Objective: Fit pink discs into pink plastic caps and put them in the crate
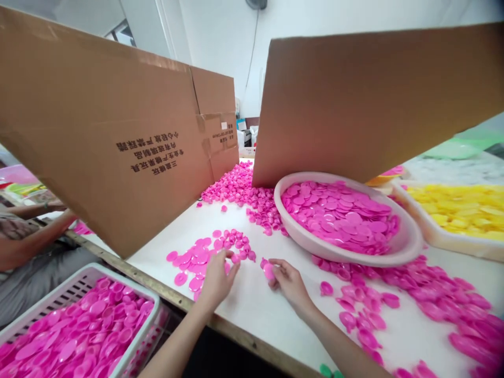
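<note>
Basket [155, 306]: pink pieces [82, 320] inside.
Left hand [218, 279]: at pink balls [236, 239]; cannot tell if fingers grip.
Right hand [289, 283]: fingers clamped on pink disc [269, 271].

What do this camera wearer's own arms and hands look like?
The left grip and right grip are ungloved human hands, with no rings or wristwear visible. The left forearm and right forearm are bare and slender; no sleeves show.

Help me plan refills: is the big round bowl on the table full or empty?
Mostly full, not brimful: pink discs heap over the bottom of the bowl, while bare inner wall shows at its right side.
</note>
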A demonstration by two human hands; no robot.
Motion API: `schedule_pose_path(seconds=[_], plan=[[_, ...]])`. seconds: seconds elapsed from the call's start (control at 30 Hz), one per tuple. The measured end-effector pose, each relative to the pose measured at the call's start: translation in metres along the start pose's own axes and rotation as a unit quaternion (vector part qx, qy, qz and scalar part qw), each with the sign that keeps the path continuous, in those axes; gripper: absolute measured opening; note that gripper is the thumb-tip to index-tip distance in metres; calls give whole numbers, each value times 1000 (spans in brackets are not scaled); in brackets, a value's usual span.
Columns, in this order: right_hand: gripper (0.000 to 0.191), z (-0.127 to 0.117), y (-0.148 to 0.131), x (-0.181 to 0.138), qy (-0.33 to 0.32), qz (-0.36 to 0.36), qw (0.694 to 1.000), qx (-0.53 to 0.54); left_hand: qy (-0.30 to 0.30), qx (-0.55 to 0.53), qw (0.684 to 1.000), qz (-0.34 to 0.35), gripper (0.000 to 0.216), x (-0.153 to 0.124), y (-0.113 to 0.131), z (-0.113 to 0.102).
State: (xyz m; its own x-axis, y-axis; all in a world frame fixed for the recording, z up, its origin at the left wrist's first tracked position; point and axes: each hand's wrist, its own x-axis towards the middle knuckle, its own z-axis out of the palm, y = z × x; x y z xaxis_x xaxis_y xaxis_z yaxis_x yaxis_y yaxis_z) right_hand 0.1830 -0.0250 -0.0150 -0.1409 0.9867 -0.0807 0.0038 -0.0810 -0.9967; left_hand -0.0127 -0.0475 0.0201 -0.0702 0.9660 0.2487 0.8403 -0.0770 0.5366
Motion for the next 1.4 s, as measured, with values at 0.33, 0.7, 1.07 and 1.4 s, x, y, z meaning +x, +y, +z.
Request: schedule_pose_path(seconds=[0.33,0.7,1.07,1.4], plan=[[23,8,2,-5,-112,45,992,-41,-158,-122,979,-42,23,-31,13,35],[12,27,-7,15,-202,158,961,-103,-162,-116,979,-42,23,-29,9,30],[14,31,-19,7,-187,160,964,-99,-44,5,997,-61,34,14,26,47],[21,26,-26,50,-323,225,891,-227,-119,128,984,-29,27,13,29,52]])
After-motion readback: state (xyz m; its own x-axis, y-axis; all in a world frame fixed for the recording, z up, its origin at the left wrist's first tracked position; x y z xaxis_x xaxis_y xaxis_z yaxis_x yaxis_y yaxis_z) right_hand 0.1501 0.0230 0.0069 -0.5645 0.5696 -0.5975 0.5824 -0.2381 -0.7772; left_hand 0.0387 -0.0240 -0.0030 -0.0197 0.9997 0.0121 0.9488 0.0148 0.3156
